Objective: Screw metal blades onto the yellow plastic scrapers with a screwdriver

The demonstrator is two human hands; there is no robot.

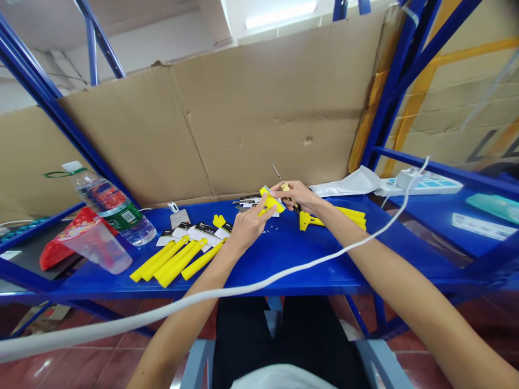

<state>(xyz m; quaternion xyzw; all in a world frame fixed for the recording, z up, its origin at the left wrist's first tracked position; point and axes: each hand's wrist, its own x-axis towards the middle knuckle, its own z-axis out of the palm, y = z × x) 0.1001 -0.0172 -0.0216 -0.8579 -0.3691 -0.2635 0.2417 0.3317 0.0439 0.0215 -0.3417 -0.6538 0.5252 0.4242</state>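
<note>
My left hand (250,222) grips a small yellow scraper head (273,202) with a grey strip along its upper edge, above the blue shelf. Beside it, my right hand (298,195) is closed around a screwdriver (285,187) with a yellow and black handle; its shaft points up and away from the scraper head. The right fingertips also seem to touch the scraper head's edge. Tiny loose bits, perhaps screws (272,229), lie on the shelf below. Under my right forearm are a yellow T-shaped part (308,220) and yellow handles (352,214).
On the left lie several yellow handles (178,263), printed cards (205,232), a clear plastic cup (99,248) and a water bottle (117,208). A white cable (259,284) hangs across the foreground. At right are a plastic bag (348,183) and a power strip (436,183). Cardboard (259,113) walls the back.
</note>
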